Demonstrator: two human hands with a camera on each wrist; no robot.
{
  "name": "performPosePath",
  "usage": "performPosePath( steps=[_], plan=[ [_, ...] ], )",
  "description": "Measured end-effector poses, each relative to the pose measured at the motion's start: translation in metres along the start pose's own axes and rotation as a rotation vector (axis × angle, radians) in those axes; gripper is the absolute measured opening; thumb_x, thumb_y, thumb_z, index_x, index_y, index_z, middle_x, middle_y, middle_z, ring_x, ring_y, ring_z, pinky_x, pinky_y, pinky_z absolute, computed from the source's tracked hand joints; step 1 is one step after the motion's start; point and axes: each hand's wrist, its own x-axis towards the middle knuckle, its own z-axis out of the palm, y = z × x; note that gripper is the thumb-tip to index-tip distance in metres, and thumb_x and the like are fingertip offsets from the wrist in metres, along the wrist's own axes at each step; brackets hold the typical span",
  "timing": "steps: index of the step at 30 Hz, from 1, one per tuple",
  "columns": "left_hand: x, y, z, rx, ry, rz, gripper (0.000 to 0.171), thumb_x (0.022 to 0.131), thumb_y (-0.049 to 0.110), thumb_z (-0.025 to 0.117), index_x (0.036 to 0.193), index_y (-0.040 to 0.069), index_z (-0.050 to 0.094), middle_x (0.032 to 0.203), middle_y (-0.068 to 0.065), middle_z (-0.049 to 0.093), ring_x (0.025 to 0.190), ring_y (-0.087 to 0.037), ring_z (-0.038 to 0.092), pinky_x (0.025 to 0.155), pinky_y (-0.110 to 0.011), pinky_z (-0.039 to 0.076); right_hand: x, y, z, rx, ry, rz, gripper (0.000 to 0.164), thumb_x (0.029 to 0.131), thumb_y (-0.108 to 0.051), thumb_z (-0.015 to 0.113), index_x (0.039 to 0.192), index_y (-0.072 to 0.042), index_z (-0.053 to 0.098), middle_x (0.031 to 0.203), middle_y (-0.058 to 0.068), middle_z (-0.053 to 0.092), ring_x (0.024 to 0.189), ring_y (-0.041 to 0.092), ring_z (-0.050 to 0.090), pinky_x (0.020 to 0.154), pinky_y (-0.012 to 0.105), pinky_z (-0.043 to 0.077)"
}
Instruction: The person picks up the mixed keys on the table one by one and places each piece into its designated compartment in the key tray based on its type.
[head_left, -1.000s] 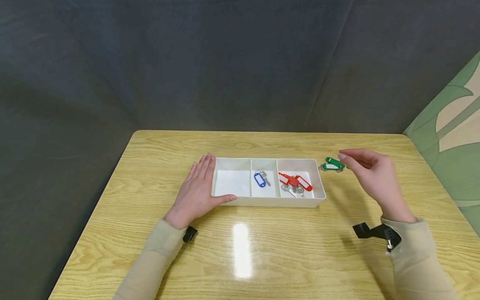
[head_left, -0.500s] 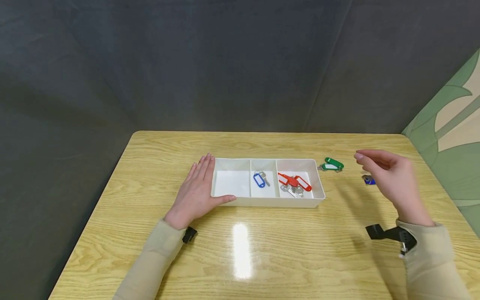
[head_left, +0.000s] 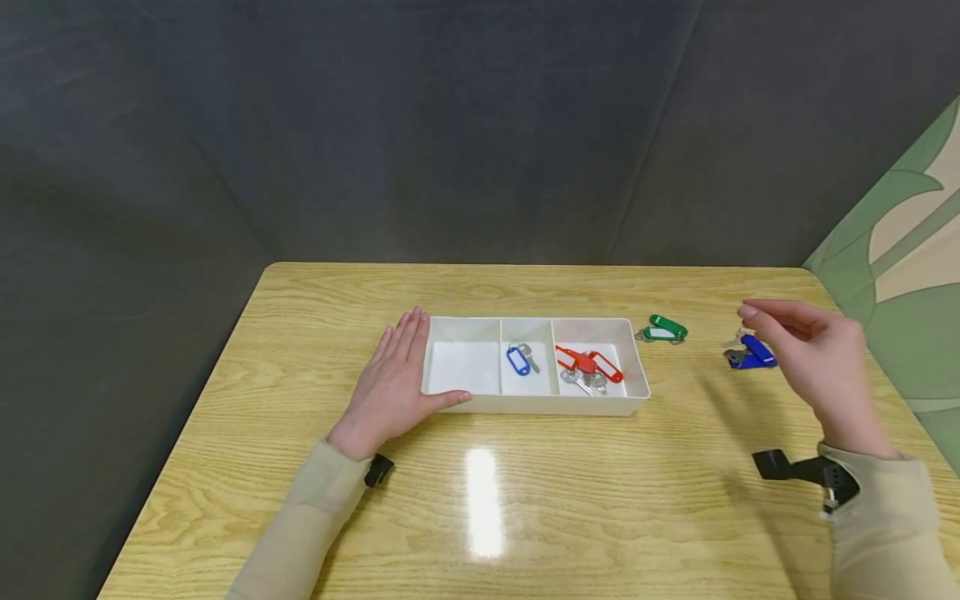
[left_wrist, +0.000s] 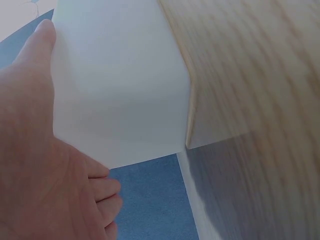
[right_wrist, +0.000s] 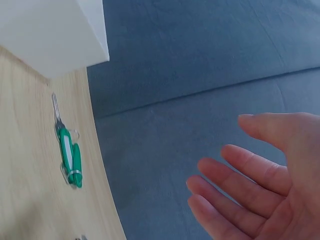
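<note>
My left hand (head_left: 393,383) rests against the left end of a white divided tray (head_left: 525,405), fingers straight along its side and thumb on the front wall. In the right compartment lie several keys with red tags (head_left: 577,360); the middle one holds a key with a blue tag (head_left: 518,361). Above the table at the right, my right hand (head_left: 821,358) holds nothing, its fingers loosely bent and parted from the thumb in the right wrist view. Nearest it are keys with dark blue tags (head_left: 757,353), partly behind the hand. Keys with green tags (head_left: 665,330) lie between tray and hand.
The wooden table (head_left: 570,500) ends at a back edge before a dark cloth (head_left: 450,125). A green leaf-patterned panel (head_left: 900,250) stands at the right. Both wrists carry black straps.
My right hand has moved right, away from the green-tagged keys, and the dark blue-tagged keys have come into sight from behind it. The left hand and tray stay put.
</note>
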Motion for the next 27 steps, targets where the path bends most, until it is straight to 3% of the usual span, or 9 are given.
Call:
performPosePath(
  steps=[12,27],
  plan=[
    [-0.001,0.0,0.0,-0.004,-0.003,-0.002,0.127,0.081,0.091,0.042,0.162,0.001,0.004,0.169,-0.014,0.002,0.154,-0.025,-0.001,0.123,-0.036,-0.002,-0.003,0.01,-0.014,-0.026,0.032,0.038,0.039,0.097,-0.033,0.071,0.127,-0.007,0.072,0.093,-0.034,0.067,0.086,-0.01,0.063,0.061,0.01,0.045],
    [0.0,0.0,0.0,0.001,-0.01,-0.011,0.128,0.08,0.092,0.04,0.162,0.002,0.002,0.169,-0.013,0.001,0.154,-0.024,-0.002,0.123,-0.035,-0.002,-0.002,0.025,-0.02,-0.162,0.037,0.113,0.052,0.099,-0.044,0.064,0.134,-0.005,0.067,0.092,-0.042,0.056,0.09,-0.012,0.053,0.064,0.012,0.042]
  ],
)
